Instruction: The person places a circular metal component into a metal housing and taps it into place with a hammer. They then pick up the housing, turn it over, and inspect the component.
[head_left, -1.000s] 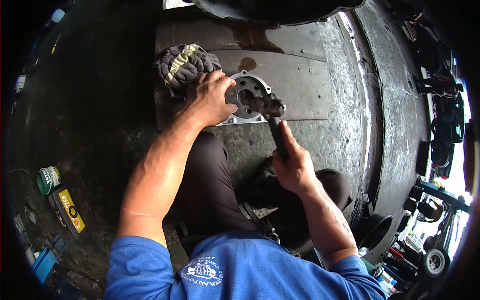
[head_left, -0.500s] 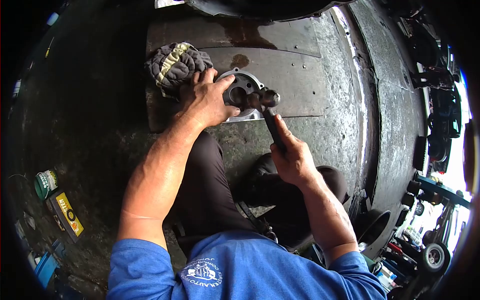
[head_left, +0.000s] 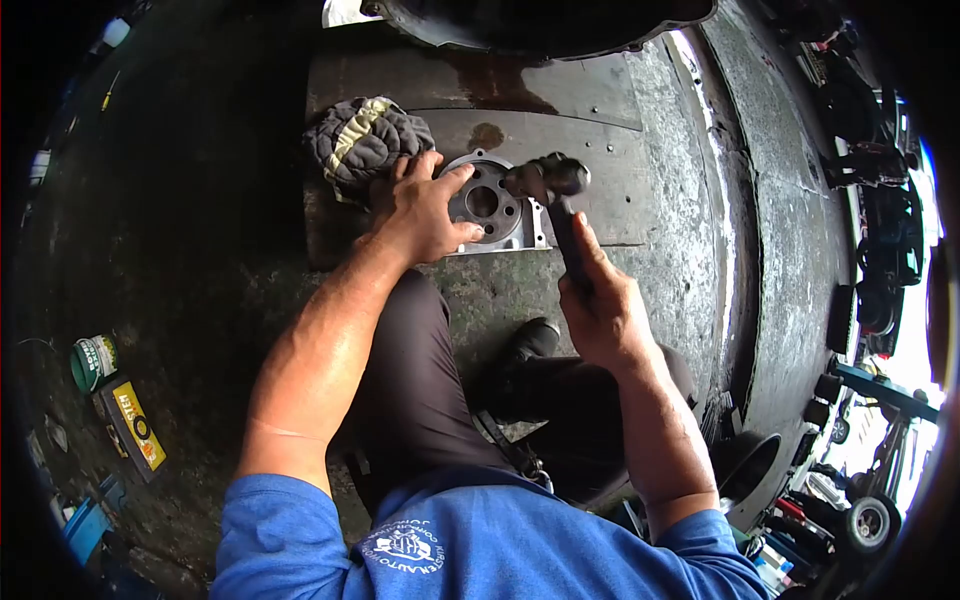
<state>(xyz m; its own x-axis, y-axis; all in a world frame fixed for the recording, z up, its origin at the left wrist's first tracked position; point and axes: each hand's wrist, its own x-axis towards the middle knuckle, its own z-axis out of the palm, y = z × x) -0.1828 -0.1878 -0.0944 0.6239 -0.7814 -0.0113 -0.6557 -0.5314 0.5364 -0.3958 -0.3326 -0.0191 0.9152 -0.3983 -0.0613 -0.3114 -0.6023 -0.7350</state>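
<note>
Stained boards (head_left: 590,190) bear a housing (head_left: 528,236), disc (head_left: 500,200) already inside; left hand (head_left: 415,210) splayed across it, right hand (head_left: 605,315) clenching 1 hammer (head_left: 572,176).

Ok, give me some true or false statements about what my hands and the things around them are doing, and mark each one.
Your right hand grips the hammer. True.
Your left hand holds a screwdriver. False: it is spread on the metal part.
The cloth lies bunched on the board. True.
The can stands on the board. False: it is on the floor, beside the box.
</note>
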